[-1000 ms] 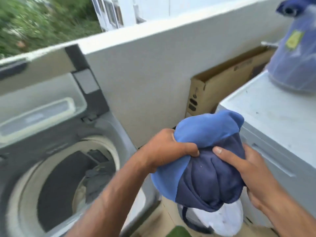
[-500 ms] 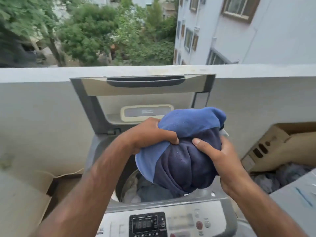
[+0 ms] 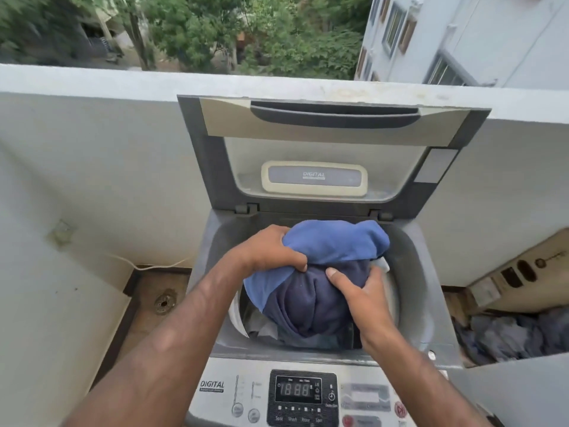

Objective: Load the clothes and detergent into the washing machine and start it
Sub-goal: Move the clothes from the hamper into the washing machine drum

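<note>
A bundle of clothes (image 3: 320,272), light blue on top and dark navy below, is held over the open drum of the grey top-loading washing machine (image 3: 421,306). My left hand (image 3: 264,254) grips the bundle's left side. My right hand (image 3: 360,300) grips its right front. Both hands are closed on the fabric. More laundry (image 3: 261,328) shows inside the drum under the bundle. The lid (image 3: 332,149) stands upright against the balcony wall. The control panel (image 3: 301,396) with a lit digital display lies at the near edge.
A white parapet wall (image 3: 92,167) runs behind the machine. A floor drain (image 3: 164,302) sits on the brown floor to the left. At the right, a cardboard box (image 3: 517,272) leans above a pile of dark clothes (image 3: 508,337), beside a white appliance top (image 3: 523,392).
The view has swung left from the white appliance to face the washer. The bundle, held in both hands, has moved over the machine and lower toward the drum opening.
</note>
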`<state>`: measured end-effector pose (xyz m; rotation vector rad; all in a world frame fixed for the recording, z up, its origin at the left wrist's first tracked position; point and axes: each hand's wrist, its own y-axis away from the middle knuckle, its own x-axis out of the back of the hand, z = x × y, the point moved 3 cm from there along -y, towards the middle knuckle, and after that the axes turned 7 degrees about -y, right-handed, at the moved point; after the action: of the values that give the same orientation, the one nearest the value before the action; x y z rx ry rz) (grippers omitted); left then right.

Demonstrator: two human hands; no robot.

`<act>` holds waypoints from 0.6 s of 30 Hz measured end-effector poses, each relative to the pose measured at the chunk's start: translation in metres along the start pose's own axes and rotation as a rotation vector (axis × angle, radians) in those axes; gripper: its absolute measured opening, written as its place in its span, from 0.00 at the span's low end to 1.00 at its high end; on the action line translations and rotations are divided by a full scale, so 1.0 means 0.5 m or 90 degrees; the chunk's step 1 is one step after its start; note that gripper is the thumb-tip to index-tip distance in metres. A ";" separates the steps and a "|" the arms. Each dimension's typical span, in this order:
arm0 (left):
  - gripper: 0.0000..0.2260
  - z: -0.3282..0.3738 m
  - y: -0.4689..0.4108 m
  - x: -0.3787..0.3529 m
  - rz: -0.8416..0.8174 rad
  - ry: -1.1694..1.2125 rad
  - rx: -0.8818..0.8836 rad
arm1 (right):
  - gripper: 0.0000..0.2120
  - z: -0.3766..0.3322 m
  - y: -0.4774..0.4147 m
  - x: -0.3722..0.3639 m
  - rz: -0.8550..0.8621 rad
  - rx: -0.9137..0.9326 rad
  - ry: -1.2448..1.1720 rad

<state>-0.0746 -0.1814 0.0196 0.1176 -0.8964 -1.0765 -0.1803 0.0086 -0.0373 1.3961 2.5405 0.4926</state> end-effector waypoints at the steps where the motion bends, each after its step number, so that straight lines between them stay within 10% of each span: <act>1: 0.24 -0.008 -0.014 -0.008 0.002 -0.043 -0.006 | 0.24 0.013 -0.011 0.003 -0.016 -0.020 0.014; 6: 0.40 -0.052 -0.060 -0.063 -0.029 -0.307 0.039 | 0.29 0.063 -0.035 0.027 -0.102 -0.187 0.197; 10: 0.39 -0.058 -0.063 -0.099 -0.091 -0.336 0.023 | 0.46 0.059 -0.031 0.040 -0.091 -0.165 0.271; 18: 0.34 0.024 -0.059 -0.130 -0.088 -0.324 -0.059 | 0.41 0.015 -0.018 0.062 -0.093 -0.093 0.281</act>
<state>-0.1149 -0.1403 -0.0248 -0.1834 -1.3054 -1.3014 -0.2014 0.0320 -0.0484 1.1393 2.8397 1.0343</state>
